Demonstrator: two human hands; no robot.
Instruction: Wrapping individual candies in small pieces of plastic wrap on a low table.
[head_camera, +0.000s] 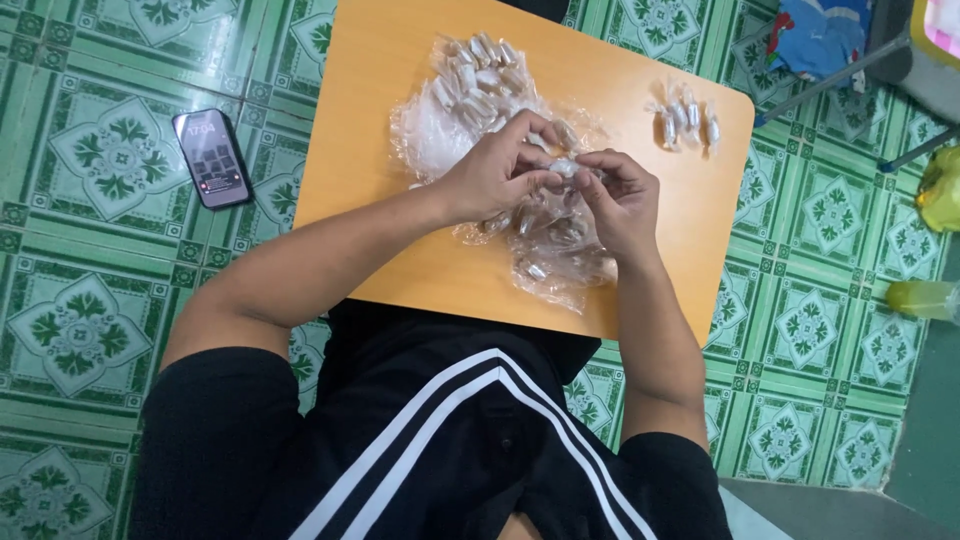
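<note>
My left hand (497, 166) and my right hand (620, 200) meet over a small orange table (400, 60), both pinching one small candy in a clear wrapper (563, 167) between the fingertips. Under the hands lies a crumpled clear plastic bag (430, 135) spread on the table, with several unwrapped brownish pieces (535, 222) on its near part. A heap of wrapped candies (480, 75) lies on the far side of the bag.
A small group of wrapped candies (688, 120) lies near the table's far right corner. A phone (211, 157) rests on the green patterned floor tiles to the left. Yellow-green plastic items (925, 298) and a metal frame leg (830, 75) are at the right.
</note>
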